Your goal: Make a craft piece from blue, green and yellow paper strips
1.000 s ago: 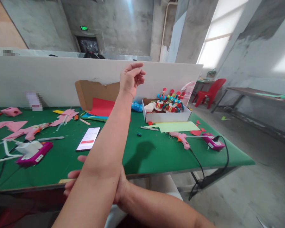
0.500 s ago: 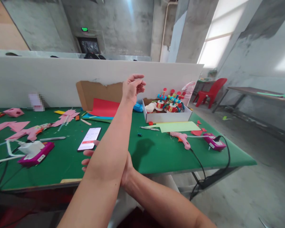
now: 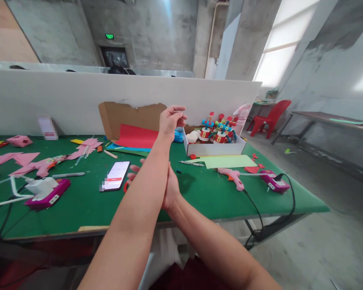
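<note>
Two bare forearms [image 3: 142,197] crossed over the near side of a green desk [image 3: 87,205], the left above the right. The left hand [image 3: 173,119] was raised toward the white partition [image 3: 48,96], its fingers half curled and the thumb close to them (whether the tips met, I could not tell). Beneath the left forearm passed the right hand [image 3: 172,186], its fingers slightly spread and showing on the left side; the forearm hid part of it, so contact between the two was unclear.

Just left of those fingers, a smartphone [image 3: 117,171] lay on the desk with its screen lit. A small dark coil [image 3: 179,171] lay to the right of the forearms. On the far side, a red sheet [image 3: 136,136] covered part of a blue sheet [image 3: 127,149], in front of upright brown cardboard [image 3: 117,117]. Right of the left hand stood a white box [image 3: 216,150] of colourful toy figures [image 3: 220,137]. Nearer lay a pen [image 3: 192,163], pale green paper [image 3: 230,161] and a pink glue gun [image 3: 237,179], the last left of a purple power strip [image 3: 274,183]. Another pink glue gun [image 3: 43,169] lay at the left.
</note>
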### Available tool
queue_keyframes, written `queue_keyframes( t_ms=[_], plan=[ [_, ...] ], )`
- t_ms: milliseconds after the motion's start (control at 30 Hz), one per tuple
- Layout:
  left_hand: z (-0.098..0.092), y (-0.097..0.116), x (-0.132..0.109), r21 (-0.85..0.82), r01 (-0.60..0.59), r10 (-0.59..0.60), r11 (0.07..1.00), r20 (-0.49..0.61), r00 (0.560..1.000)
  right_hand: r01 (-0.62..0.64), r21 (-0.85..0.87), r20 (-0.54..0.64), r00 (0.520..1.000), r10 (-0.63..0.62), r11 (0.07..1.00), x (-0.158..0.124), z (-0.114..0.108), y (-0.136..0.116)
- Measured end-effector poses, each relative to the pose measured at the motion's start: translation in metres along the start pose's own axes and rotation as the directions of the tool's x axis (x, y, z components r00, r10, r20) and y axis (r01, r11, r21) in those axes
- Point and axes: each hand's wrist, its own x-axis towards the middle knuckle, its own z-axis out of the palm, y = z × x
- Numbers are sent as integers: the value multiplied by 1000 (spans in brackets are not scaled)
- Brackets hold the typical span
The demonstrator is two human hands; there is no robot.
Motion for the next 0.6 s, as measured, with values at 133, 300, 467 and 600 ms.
queue_keyframes(
  t_ms=[133, 300, 467, 600],
  plan=[
    [-15, -24, -16, -73, 23, -28, 997, -67, 997, 183, 113, -417, 901, -120, 977, 29, -43, -30],
    [-30, -70, -34, -71, 197, -208, 978, -217, 954, 281, -242, -634, 679, -370, 929, 66, -97, -57],
    [-30, -106, -37, -44, 267, -269, 963, -258, 928, 305, -350, -722, 515, -463, 886, 86, -127, -53],
    [-36, -125, -43, -57, 279, -284, 959, -240, 928, 281, -400, -674, 555, -488, 872, 88, -148, -39]
  ],
)
